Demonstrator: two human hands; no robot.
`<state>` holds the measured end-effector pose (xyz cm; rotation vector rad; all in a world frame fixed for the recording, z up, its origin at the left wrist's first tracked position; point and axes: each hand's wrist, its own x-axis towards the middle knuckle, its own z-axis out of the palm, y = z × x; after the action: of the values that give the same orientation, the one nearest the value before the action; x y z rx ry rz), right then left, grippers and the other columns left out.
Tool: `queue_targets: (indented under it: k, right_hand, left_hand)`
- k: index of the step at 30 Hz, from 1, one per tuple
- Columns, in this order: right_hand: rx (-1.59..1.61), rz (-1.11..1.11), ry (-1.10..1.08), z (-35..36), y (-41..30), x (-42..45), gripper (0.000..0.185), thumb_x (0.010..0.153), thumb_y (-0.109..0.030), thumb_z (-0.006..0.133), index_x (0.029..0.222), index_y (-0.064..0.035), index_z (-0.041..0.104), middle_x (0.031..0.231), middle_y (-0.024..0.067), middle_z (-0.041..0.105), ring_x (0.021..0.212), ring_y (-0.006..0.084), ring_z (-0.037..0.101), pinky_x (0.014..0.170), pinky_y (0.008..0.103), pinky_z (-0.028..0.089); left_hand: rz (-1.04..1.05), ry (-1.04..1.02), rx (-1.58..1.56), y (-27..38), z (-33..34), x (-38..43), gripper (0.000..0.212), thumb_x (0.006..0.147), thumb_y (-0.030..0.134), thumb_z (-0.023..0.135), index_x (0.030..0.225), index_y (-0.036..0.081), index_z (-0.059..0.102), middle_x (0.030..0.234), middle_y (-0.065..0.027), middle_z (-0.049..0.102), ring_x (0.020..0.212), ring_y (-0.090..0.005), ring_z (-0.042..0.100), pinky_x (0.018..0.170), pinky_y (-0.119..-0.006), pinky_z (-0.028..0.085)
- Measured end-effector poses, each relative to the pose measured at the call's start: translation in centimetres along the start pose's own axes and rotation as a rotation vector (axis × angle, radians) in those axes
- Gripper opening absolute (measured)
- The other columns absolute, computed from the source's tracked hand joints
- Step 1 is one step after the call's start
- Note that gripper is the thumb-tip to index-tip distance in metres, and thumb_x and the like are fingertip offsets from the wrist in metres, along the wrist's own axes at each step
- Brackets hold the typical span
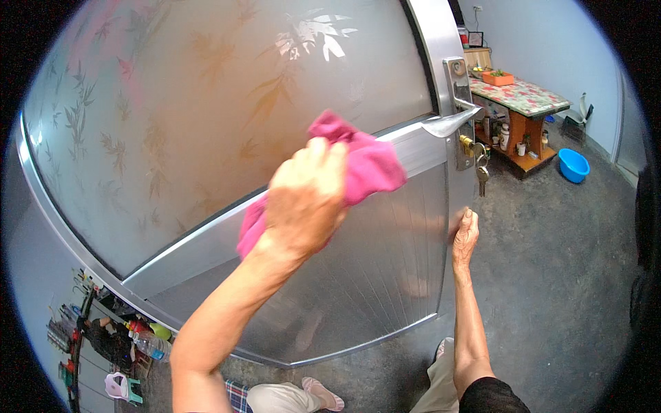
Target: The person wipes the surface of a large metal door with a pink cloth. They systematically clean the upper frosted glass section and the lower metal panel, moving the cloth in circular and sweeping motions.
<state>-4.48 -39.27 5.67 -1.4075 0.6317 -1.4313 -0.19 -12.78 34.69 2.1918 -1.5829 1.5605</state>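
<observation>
A metal door with a frosted, leaf-patterned glass pane fills the middle of the view. My left hand holds a pink cloth against the rail below the glass; the cloth spreads out on both sides of the hand. At the door's free edge, my right hand grips the edge, its thumb up and the other fingers mostly hidden. Above it are the lever handle and a lock cylinder with keys hanging from it.
Beyond the door stands a table with a floral cover, an orange planter on top and containers below. A blue basin rests on the floor. At the lower left are a large plastic bottle and a small child's chair.
</observation>
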Motion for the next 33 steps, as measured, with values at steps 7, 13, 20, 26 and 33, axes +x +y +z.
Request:
queue_targets:
  k: [7, 13, 20, 26, 33]
  right_hand:
    - [0.01, -0.022, -0.023, -0.4, 0.6, 0.8, 0.05, 0.102, -0.051, 0.042, 0.098, -0.0029, 0.055, 0.077, 0.0004, 0.048, 0.073, 0.0134, 0.044, 0.066, 0.0302, 0.041]
    - [0.009, -0.007, -0.046, -0.4, -0.5, 0.3, 0.05, 0.102, -0.05, 0.042, 0.097, -0.0027, 0.055, 0.076, 0.0017, 0.048, 0.073, 0.0142, 0.046, 0.066, 0.0314, 0.042]
    - [0.003, -0.016, -0.03, -0.2, 1.0, 0.7, 0.051, 0.102, -0.051, 0.041, 0.098, -0.0028, 0.055, 0.077, 0.0035, 0.048, 0.073, 0.0157, 0.046, 0.068, 0.0322, 0.042]
    - [0.032, 0.013, -0.065, -0.5, 0.9, 0.7, 0.05, 0.102, -0.051, 0.042, 0.1, -0.0023, 0.055, 0.08, 0.0035, 0.049, 0.076, 0.0159, 0.047, 0.07, 0.0325, 0.043]
    - [0.02, 0.021, -0.066, -0.2, -0.3, -0.3, 0.052, 0.101, -0.054, 0.043, 0.104, -0.0037, 0.056, 0.084, 0.0048, 0.053, 0.079, 0.0177, 0.051, 0.073, 0.0338, 0.044]
  left_hand:
    - [0.007, -0.03, 0.008, -2.7, -1.6, -3.4, 0.056, 0.064, 0.009, 0.078, 0.116, 0.009, 0.059, 0.091, -0.0121, 0.053, 0.08, -0.0301, 0.06, 0.067, -0.039, 0.05]
    - [-0.368, -0.181, 0.108, -10.7, -10.1, -15.2, 0.065, 0.061, 0.004, 0.079, 0.123, 0.01, 0.056, 0.105, -0.0137, 0.057, 0.091, -0.0369, 0.062, 0.074, -0.043, 0.052]
    - [-0.608, -0.263, 0.312, -21.7, -16.6, -28.1, 0.049, 0.073, 0.009, 0.068, 0.12, 0.007, 0.056, 0.105, -0.0147, 0.057, 0.098, -0.0374, 0.059, 0.082, -0.042, 0.05]
    - [-0.911, -0.152, 0.243, -25.4, -16.1, -33.5, 0.037, 0.085, 0.018, 0.063, 0.119, 0.004, 0.056, 0.115, -0.017, 0.061, 0.105, -0.0366, 0.06, 0.087, -0.041, 0.047]
    - [-1.079, 0.023, 0.283, -25.2, -13.9, -33.3, 0.047, 0.088, 0.025, 0.06, 0.126, -0.002, 0.054, 0.105, -0.0215, 0.067, 0.097, -0.035, 0.063, 0.087, -0.042, 0.047]
